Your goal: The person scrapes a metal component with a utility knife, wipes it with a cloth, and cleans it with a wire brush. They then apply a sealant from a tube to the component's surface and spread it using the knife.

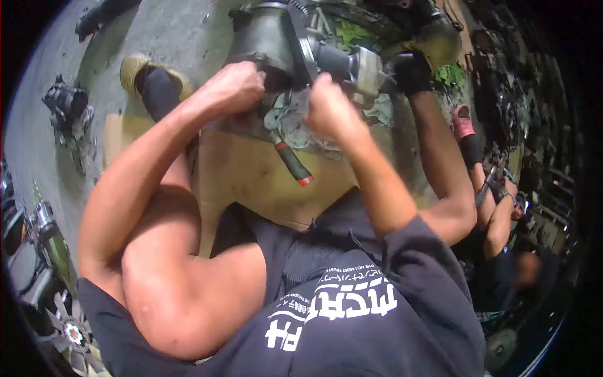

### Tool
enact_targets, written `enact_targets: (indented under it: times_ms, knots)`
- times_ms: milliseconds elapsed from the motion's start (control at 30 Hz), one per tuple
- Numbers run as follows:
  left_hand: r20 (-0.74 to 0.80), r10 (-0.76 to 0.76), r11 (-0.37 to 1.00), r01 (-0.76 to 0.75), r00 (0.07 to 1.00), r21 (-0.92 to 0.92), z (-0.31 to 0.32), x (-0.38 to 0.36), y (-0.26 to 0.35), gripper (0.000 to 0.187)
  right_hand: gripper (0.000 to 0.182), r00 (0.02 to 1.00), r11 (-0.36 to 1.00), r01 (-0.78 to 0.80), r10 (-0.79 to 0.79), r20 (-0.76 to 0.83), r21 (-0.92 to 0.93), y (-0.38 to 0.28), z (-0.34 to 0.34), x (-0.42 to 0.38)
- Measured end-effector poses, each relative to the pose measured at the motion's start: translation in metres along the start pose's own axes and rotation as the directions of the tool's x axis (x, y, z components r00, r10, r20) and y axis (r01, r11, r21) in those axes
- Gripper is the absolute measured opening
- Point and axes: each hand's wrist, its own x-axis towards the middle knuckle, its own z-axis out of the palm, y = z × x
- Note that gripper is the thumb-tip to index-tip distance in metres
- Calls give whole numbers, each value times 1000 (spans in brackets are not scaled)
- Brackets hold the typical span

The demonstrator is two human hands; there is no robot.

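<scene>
The left grip [244,87] was curled at the lower edge of a rounded, dull-grey metal housing [264,41]; the right grip [330,108], blurred, bent nearby. What either pinched could not be told. A dark, red-ended handle [293,163] angled over flat brown cardboard [251,179].

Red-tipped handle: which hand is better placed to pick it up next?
Right, probably: the right hand looks nearer the handle, while the left hand is farther off, at the metal housing.
</scene>
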Motion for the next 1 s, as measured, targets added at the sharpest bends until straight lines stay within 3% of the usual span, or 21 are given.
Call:
enact_targets:
  times_ms: [33, 67, 100, 133, 200, 267, 333, 400, 467, 567, 667, 733, 800, 833, 867, 933, 967, 1000]
  knots:
    - [-98, -125, 989, 115, 987, -97, 14, 15, -14, 47, 45, 999, 999, -32, 33, 39, -24, 3, -13, 32]
    - [-106, -115, 991, 107, 988, -82, 16, 16, -14, 47, 45, 990, 998, -69, 69, 122, -6, -6, -36, 43]
    - [-127, -98, 992, 87, 987, -90, 18, 14, -15, 48, 51, 995, 999, -30, 33, 99, -31, -9, -54, 44]
    - [-154, -85, 992, 70, 984, -102, 16, 12, -16, 49, 57, 999, 991, -52, 50, 16, 123, -6, -61, 37]
    - [-125, -114, 988, 100, 985, -114, 17, 7, -14, 48, 54, 971, 929, 103, -16, -240, 355, 1, -66, 4]
    - [-153, -98, 987, 76, 983, -141, 19, 6, -16, 48, 49, 889, 843, 297, -73, -451, 448, 17, -49, -27]
    - [-163, -90, 987, 67, 982, -146, 17, 4, -13, 48, 57, 906, 890, 204, -13, -423, 408, 23, -36, -65]
    - [-178, -84, 987, 57, 980, -151, 15, 4, -11, 48, 62, 904, 910, 241, -85, -418, 337, 33, -21, -93]
    - [-103, -105, 977, 83, 989, -194, 13, 5, -12, 48, 66, 936, 958, 138, -44, -348, 251, 32, -13, -110]
    - [-219, -66, 992, 41, 973, -118, 25, 3, -16, 49, 66, 970, 983, 55, -11, -244, 174, 24, -2, -98]
    - [-220, -67, 992, 40, 973, -124, 23, 8, -16, 49, 61, 951, 987, 122, -148, -272, -108, 30, 3, -36]
    - [-130, -106, 973, 76, 986, -216, 13, 6, -8, 49, 59, 983, 996, -88, 83, -164, -22, 18, -39, -4]
    - [-80, -54, 997, 49, 995, -64, 6, 4, -6, 49, 56, 920, 990, 128, -93, -381, 67, 24, -56, -11]
    - [-24, -149, 977, 144, 988, -158, 7, 6, -8, 50, 58, 890, 988, 123, -69, -451, 92, 9, -63, -26]
    - [-16, -158, 972, 153, 987, -176, 10, 4, -8, 50, 58, 898, 988, 124, -75, -433, 87, 5, -55, -44]
    - [-5, 4, 1000, -4, 1000, -10, 6, 3, -9, 49, 56, 910, 987, 77, -10, -415, 145, -7, -34, -68]
    - [14, 99, 988, -100, 995, 114, 6, 5, -12, 48, 64, 984, 965, -98, 130, -118, 245, -29, -31, -72]
    - [12, 96, 988, -97, 995, 120, 6, 7, -16, 48, 68, 978, 994, 61, -42, -203, 86, -17, 13, -60]
